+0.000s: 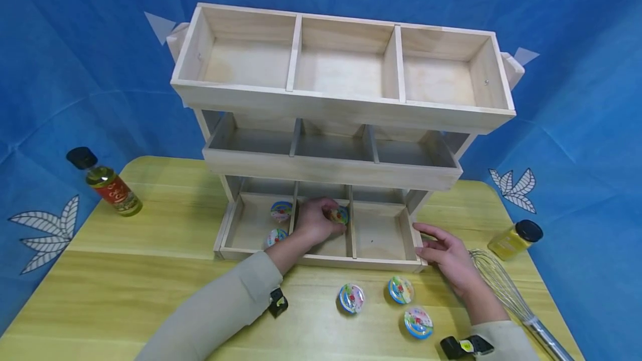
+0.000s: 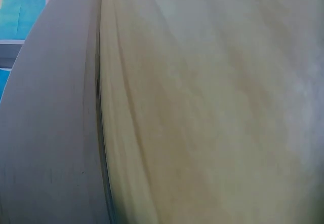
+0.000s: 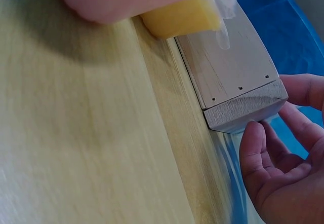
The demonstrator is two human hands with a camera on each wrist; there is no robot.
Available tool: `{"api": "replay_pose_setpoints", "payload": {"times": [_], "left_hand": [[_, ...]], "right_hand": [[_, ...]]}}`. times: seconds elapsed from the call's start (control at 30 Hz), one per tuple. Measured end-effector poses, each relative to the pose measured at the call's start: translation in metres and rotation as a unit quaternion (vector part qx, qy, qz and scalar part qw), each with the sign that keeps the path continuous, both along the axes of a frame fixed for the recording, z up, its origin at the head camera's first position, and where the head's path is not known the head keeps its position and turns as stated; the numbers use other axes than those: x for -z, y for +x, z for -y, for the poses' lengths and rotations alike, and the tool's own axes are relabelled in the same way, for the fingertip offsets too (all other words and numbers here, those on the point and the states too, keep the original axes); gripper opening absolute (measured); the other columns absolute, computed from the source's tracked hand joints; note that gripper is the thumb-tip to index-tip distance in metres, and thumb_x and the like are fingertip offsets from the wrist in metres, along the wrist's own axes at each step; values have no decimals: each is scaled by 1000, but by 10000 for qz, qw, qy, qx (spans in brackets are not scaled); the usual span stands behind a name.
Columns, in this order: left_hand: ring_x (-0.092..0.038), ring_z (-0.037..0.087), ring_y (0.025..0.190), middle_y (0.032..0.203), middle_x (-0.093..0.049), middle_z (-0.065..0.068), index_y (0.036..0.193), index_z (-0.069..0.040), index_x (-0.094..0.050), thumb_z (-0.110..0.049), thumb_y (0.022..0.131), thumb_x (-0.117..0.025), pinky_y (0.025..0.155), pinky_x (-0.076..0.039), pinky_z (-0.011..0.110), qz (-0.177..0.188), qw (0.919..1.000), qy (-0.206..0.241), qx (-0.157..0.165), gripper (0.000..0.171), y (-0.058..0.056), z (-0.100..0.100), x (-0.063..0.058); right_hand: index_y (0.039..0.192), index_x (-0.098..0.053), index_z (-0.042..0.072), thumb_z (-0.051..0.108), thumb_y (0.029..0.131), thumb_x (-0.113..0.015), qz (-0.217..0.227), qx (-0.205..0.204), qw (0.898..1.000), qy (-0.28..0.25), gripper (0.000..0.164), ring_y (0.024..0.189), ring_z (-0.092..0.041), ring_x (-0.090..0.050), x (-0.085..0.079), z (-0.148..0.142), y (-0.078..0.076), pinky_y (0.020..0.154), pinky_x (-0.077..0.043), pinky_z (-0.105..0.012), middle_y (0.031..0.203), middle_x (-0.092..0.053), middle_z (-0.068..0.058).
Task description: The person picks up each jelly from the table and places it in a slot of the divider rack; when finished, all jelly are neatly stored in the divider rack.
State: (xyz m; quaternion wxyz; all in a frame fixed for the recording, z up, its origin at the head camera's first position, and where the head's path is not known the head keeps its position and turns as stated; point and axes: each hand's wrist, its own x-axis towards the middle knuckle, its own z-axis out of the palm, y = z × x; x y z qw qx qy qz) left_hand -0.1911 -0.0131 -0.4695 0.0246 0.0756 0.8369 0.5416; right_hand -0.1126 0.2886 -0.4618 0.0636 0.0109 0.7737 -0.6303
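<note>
In the head view, my left hand (image 1: 317, 220) reaches into the middle compartment of the bottom tier of a wooden three-tier rack (image 1: 321, 106). Its fingers and thumb grip a small jelly cup (image 1: 339, 215) with a printed foil lid. Two more jelly cups, a back one (image 1: 281, 211) and a front one (image 1: 276, 237), sit in the compartment to the left. My right hand (image 1: 448, 255) touches the outer right end of the bottom tier with loosely bent fingers. The right wrist view shows those fingers (image 3: 253, 143) by the wooden corner (image 3: 248, 107). No hand is visible in the left wrist view's foreground.
Three jelly cups, a left one (image 1: 351, 298), a back one (image 1: 400, 289) and a front one (image 1: 418, 322), stand before the rack. A whisk (image 1: 511, 294) and yellow jar (image 1: 515, 239) lie right; an oil bottle (image 1: 111, 185) stands left.
</note>
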Motion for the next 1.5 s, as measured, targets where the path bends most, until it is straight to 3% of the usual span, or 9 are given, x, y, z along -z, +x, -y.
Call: {"api": "replay_pose_setpoints", "payload": {"times": [0.37, 0.5, 0.63, 0.83, 1.0, 1.13, 1.27, 1.5], "left_hand": [[-59, 18, 81, 90, -65, 4, 105, -3, -69, -7, 64, -94, 73, -53, 32, -31, 9998, -213, -29, 49, 2, 0, -4], [-61, 24, 90, 98, -66, 7, 115, -3, -66, -10, 67, -92, 81, -53, 37, -92, 9979, -633, 60, 56, 7, 5, -12], [-62, 29, 97, 108, -67, 12, 124, -4, -63, -13, 70, -89, 83, -53, 41, -378, 9952, -864, 263, 61, 15, 13, -23], [-63, 35, 103, 123, -62, 19, 132, -1, -59, -5, 75, -81, 84, -55, 40, -299, 9964, -14, 799, 61, 36, 24, -39], [-63, 36, 104, 116, -62, 13, 131, -1, -60, 0, 74, -83, 88, -54, 40, -256, 9904, 394, 1299, 62, 57, 25, -48], [-62, 34, 106, 114, -63, 6, 129, -2, -61, 0, 74, -86, 89, -54, 37, -320, 9832, 627, 1682, 60, 74, 25, -49], [-63, 30, 106, 117, -63, 9, 128, -2, -61, 2, 74, -85, 89, -54, 32, -252, 9751, 769, 2066, 59, 89, 25, -46], [-62, 29, 108, 123, -63, 10, 126, -5, -63, 1, 73, -86, 90, -53, 33, 363, 9671, 721, 2414, 58, 104, 23, -39]], "right_hand": [[141, -48, -8, -1, 90, -69, -11, 14, 10000, 45, 56, 99, -13, -62, -2, 0, 0, 76, -55, -27, 127, -53, -32], [141, -48, -8, -1, 90, -69, -20, -3, 10000, 17, 56, 100, -14, -63, -2, 1, 1, 77, -55, -27, 128, -53, -32], [141, -48, -7, -1, 90, -69, 0, 4, 10000, 69, 56, 100, -14, -62, -2, 1, 0, 77, -55, -27, 130, -52, -32], [142, -48, -7, -1, 90, -69, 15, -10, 10000, 90, 56, 101, -14, -62, -3, 2, 1, 77, -55, -27, 132, -51, -31], [141, -48, -7, -1, 90, -69, -4, -1, 10000, 73, 56, 101, -13, -62, -3, 1, 1, 78, -55, -27, 134, -50, -31], [142, -48, -7, -1, 91, -68, -2, -6, 10000, 57, 55, 102, -13, -61, -3, 1, 0, 79, -55, -26, 135, -49, -31], [142, -48, -7, -1, 91, -69, 6, -9, 10000, 11, 56, 102, -13, -62, -2, 1, 0, 79, -55, -27, 134, -50, -31], [142, -48, -7, 0, 91, -69, 19, 23, 10000, 71, 55, 102, -13, -61, -2, 1, 1, 79, -54, -26, 135, -49, -30]]}}
